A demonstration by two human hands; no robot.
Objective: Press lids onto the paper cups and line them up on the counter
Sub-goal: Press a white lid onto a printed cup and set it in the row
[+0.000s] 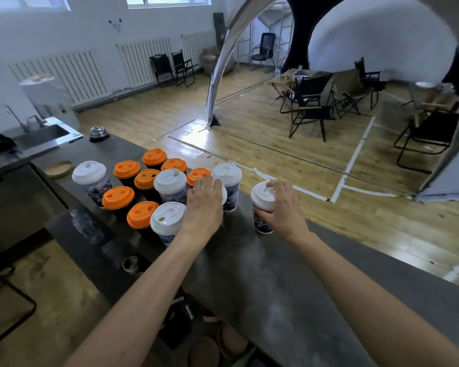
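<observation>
The dark, matte counter point(263, 282) runs away from the person. At its near left stands a paper cup point(167, 222) with a smooth white plastic lid on top. Its blue-and-white print carries lettering too blurred to read. Just beyond it the left hand point(204, 205) lies palm down, fingers loose, pressing on the lid of a second cup point(224, 195), which it mostly hides. Apart to the right, the right hand point(282, 205) grasps a lone cup point(263, 221), thumb on the printed side and fingers on the white lid. Behind the hands cluster seven black cups with orange lids point(118, 197) and three more white-lidded cups point(89, 172), all closed, so their contents cannot be seen. Farther along sit a round wooden disc point(59, 169), a shiny metal bell point(99, 133) and a steel sink point(41, 135). Black folding chairs point(310, 107) stand on the glossy wooden floor point(149, 115).
</observation>
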